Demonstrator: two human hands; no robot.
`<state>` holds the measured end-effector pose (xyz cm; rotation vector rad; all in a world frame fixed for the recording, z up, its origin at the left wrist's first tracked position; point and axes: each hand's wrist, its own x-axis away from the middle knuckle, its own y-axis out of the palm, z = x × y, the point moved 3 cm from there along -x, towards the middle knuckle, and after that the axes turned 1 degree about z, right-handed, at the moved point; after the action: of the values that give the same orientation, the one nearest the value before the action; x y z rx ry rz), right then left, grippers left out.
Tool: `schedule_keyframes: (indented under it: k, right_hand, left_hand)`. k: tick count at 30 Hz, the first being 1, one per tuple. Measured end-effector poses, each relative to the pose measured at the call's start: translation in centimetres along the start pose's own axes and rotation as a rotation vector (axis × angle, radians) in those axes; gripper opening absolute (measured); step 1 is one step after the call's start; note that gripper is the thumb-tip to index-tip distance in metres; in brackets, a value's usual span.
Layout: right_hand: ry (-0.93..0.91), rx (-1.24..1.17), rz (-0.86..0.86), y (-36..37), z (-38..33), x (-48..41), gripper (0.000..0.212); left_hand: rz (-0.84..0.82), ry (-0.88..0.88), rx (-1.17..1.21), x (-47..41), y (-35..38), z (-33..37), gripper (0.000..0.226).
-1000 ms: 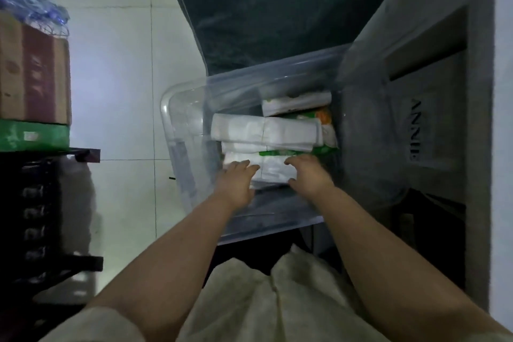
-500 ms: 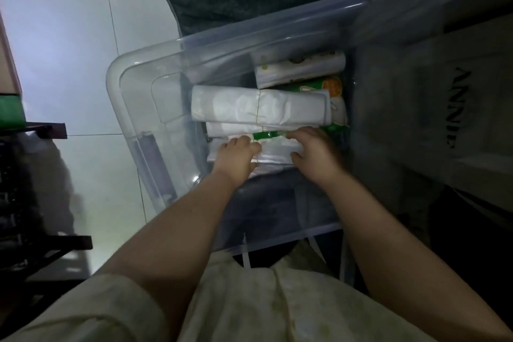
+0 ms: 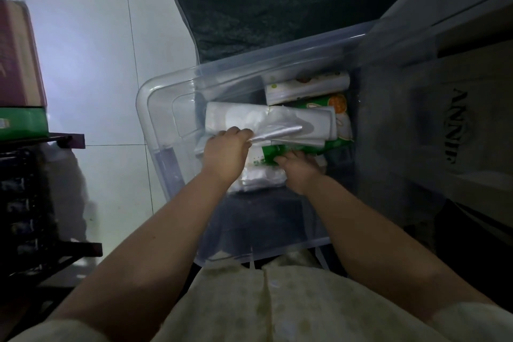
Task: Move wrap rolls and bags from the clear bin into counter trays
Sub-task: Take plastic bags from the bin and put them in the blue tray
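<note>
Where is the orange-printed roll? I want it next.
In the head view, the orange-printed roll lies at the clear bin's far right, under the white patterned roll.

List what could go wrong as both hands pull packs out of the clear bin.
1. The left hand pinches only a loose flap of the white bag bundle; it may unfold or slip.
2. The right hand tugs the green pack from under that bundle, which could drag neighbouring rolls along.
</note>
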<state>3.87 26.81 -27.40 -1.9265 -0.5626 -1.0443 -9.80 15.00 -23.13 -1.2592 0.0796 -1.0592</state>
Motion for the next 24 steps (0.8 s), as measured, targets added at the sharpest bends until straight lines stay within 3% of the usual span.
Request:
schedule_keyframes:
  k: [8,13,17,20,24]
  right_hand:
    - [0.089,0.117,0.104,3.0,-0.5,-2.0,0.047]
    - [0.068,0.318,0.027,3.5,-0.8,-2.4,0.04]
    - [0.007,0.238,0.048,2.3,-0.5,-0.9,0.035]
    - [-0.069,0.191,0.133,-1.0,-0.9,1.2,0.032]
    - [-0.114,0.144,0.368,-5.3,-2.0,6.5,0.033]
  left_hand:
    - [0.067,-0.06,0.129,-0.4,0.2,-0.2,0.028]
    - [0.078,-0.058,0.162,-0.2,-0.2,-0.1,0.027]
    - [0.073,-0.035,0.146,0.3,-1.5,0.9,0.027]
    - [0.061,-0.018,0.126,1.0,-3.6,2.2,0.026]
    - [0.07,0.048,0.066,2.4,-7.8,4.5,0.023]
